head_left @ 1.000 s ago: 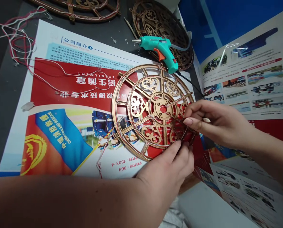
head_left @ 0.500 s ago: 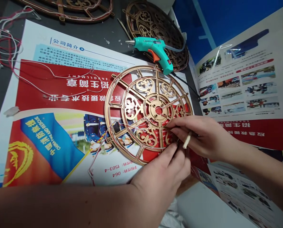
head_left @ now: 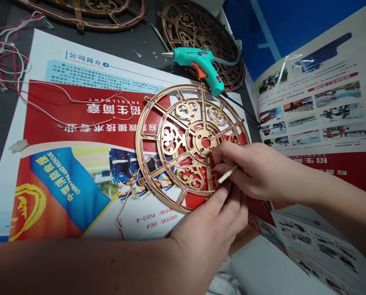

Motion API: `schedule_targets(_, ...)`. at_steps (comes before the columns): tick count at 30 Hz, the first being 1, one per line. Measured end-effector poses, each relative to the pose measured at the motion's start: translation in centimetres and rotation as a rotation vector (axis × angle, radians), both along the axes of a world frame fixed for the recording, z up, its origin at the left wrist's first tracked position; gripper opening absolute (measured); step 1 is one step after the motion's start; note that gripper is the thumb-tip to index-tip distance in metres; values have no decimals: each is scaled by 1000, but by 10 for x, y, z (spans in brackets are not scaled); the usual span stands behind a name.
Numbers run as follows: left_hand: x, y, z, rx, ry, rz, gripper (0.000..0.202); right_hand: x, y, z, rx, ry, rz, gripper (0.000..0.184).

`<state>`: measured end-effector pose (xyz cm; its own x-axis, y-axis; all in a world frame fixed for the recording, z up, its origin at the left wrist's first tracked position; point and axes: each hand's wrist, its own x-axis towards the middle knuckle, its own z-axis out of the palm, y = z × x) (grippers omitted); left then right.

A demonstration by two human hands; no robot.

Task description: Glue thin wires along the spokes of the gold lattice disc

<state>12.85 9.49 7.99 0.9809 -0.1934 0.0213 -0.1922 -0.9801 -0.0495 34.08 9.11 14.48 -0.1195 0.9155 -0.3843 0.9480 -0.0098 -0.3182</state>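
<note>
Gold openwork wheel frame (head_left: 192, 147), plus two other frames (head_left: 201, 41) (head_left: 81, 14): right hand (head_left: 259, 174) narrowly pinches one wooden stick (head_left: 227, 175); left hand (head_left: 207, 225) grips lower rim.

Right hand (head_left: 250, 172) nearer hub (head_left: 205, 142), pale stick (head_left: 227, 174) tilted

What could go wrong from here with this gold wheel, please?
The thin wires trailing from the gold wheel could snag and tug loose if the wheel shifts. The glue gun sits right by the wheel's top edge, so a bump might knock it, and its nozzle may be hot. The stick in the right hand could also catch a wire.
</note>
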Motion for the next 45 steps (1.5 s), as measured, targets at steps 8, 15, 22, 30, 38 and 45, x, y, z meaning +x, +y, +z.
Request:
schedule_targets(8, 1, 0, 3, 26, 4, 35, 67, 0, 5, 8, -66, 141, -119, 12)
schedule_targets(15, 0, -2, -1, 57, -45, 63, 62, 25, -6, 12, 184, -3, -406, 7)
schedule_targets(22, -2, 0, -5, 48, -112, 63, 60, 55, -8, 7, 336, -88, -659, 24)
schedule_targets(30, -2, 1, -10, 14, -178, 62, 56, 59, -11, -14, 506, 50, -807, 38)
schedule_targets(38, 0, 6, -12, 59, -281, 69, 53, 35, -30, -50, 982, 157, -840, 39)
schedule_targets(45, 2, 16, -3, 46, -255, 32, 55, 19, -38, -58, 900, 219, -843, 32)
